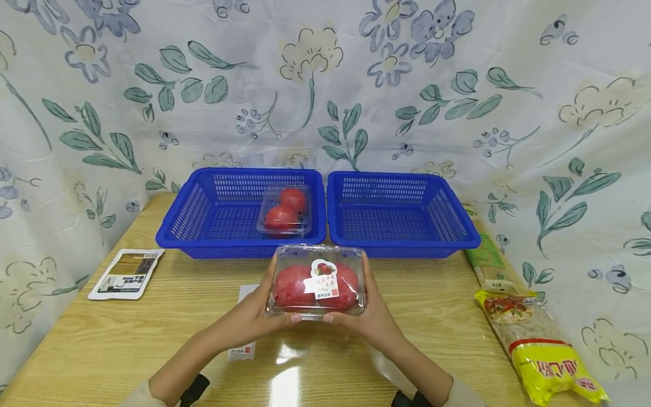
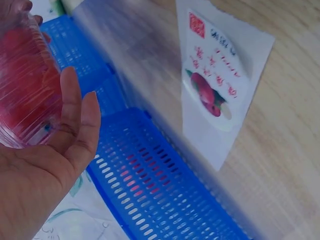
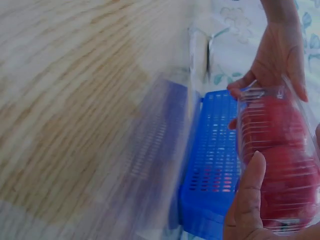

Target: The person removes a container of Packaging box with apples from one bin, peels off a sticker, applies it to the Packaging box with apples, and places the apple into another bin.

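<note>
Between both hands, above the table, is a clear plastic box of red fruit point(image 1: 295, 288) with a white label on its lid. My left hand point(image 1: 258, 308) grips its left side, thumb along the near edge. The right hand point(image 1: 373, 316) grips the opposite side the same way. In the right wrist view both hands hold the ends of the box point(image 3: 277, 165), and two round red fruits show through the plastic. Behind it, a similar box of red fruit point(image 1: 282, 217) lies in the left blue basket point(image 1: 198, 249).
A second blue basket point(image 1: 402, 249) stands to the right. A strip of paper with a fruit sticker point(image 2: 215, 75) lies under the left forearm. At far left is a white-edged packet point(image 1: 127, 274); on the right are a green packet point(image 1: 488, 257) and a yellow bag point(image 1: 544, 350).
</note>
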Motion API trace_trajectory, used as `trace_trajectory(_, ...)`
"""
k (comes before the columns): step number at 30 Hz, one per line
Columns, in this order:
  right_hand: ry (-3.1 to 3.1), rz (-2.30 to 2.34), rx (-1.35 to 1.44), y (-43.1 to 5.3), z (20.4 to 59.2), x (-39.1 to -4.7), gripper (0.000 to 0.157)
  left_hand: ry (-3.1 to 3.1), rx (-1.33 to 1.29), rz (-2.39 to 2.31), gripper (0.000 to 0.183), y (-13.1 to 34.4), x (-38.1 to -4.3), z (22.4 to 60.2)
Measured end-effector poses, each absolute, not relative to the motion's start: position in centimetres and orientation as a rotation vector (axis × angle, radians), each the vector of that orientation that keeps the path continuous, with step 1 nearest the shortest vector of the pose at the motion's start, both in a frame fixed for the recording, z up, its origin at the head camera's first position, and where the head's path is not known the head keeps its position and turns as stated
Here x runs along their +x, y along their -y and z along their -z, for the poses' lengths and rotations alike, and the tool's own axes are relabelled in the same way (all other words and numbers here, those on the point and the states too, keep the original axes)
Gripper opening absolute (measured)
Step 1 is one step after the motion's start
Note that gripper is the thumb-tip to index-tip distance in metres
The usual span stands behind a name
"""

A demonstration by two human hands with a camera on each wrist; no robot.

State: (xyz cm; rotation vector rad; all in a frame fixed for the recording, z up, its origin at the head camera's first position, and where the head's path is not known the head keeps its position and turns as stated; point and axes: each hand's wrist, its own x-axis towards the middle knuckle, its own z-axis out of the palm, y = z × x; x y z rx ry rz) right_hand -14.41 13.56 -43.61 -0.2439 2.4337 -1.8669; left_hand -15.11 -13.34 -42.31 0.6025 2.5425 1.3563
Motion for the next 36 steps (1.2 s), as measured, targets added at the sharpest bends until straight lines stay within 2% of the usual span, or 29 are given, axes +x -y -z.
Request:
trace_trajectory(14,-2.351,1.998,-0.307,-14.3,42.4,-15.2,0.126,-2.611,0.564,-1.299,0.115,12.6,-15.9,40.9)
trace_trajectory(36,-2.359,2.135,-0.200,-16.1,40.8,-17.3,0.118,-2.774,0.580,-1.134,0.113,10.0,-18.6,38.8)
